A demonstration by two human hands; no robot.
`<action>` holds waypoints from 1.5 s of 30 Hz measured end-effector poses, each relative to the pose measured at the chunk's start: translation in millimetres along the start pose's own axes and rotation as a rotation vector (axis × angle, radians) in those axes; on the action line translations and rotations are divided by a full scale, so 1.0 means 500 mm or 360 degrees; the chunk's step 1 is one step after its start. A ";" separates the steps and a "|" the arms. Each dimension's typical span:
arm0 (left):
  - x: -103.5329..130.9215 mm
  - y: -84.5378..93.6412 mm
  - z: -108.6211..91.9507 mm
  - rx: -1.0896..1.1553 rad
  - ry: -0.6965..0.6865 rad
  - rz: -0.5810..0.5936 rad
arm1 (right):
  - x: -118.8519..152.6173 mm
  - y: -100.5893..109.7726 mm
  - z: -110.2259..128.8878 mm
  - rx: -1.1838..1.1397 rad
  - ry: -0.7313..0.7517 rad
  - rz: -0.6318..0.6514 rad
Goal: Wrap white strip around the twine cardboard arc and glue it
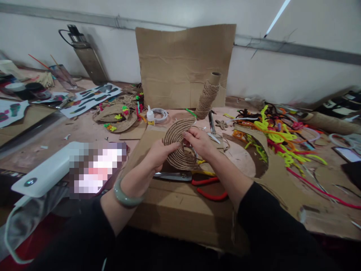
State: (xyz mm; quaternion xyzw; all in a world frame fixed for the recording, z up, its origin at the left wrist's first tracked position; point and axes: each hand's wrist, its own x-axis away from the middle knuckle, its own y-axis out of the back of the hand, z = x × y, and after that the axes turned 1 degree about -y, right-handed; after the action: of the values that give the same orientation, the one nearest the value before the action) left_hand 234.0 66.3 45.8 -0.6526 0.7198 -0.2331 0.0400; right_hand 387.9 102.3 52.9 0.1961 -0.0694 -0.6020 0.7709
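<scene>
Lying at lower centre of the frame, the scissors [209, 184] sit just below 2 hands, left [166, 150] and right [199, 141], both clamped on the coil [179, 141] at centre; beyond, upper right of centre, stands the spool [208, 96].

No readable text shows on anything here.

Your black sleeves [270, 222] fill the frame's lower left and right; a glossy grey-green bangle [128, 199] rings your left wrist [138, 180].
</scene>
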 end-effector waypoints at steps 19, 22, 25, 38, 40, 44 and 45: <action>0.008 -0.007 -0.002 0.0077 0.0091 0.0036 | 0.002 -0.014 -0.001 -0.0285 -0.0065 -0.0330; 0.006 -0.006 -0.005 0.0095 0.0053 0.0029 | 0.004 -0.012 0.005 -0.0335 -0.0088 -0.0214; 0.003 -0.001 -0.010 0.0103 -0.0026 -0.0030 | 0.009 -0.005 0.013 -0.0339 -0.0126 0.0012; -0.006 0.007 -0.013 0.0062 -0.0193 -0.0271 | 0.018 -0.009 0.020 0.0095 -0.0097 0.0269; -0.006 0.006 -0.012 0.0118 -0.0155 -0.0238 | 0.017 -0.010 0.021 0.0129 -0.0057 0.0220; -0.006 0.007 -0.012 0.0155 -0.0138 -0.0226 | 0.018 -0.009 0.024 0.0173 -0.0055 0.0240; -0.006 0.007 -0.013 0.0144 -0.0150 -0.0248 | 0.018 -0.009 0.024 0.0170 -0.0061 0.0260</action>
State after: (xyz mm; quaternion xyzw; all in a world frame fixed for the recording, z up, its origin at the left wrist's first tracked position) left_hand 229.2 71.1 49.3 -0.7144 0.6529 -0.2368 0.0851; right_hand 382.4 90.0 60.9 0.2192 -0.1320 -0.5361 0.8045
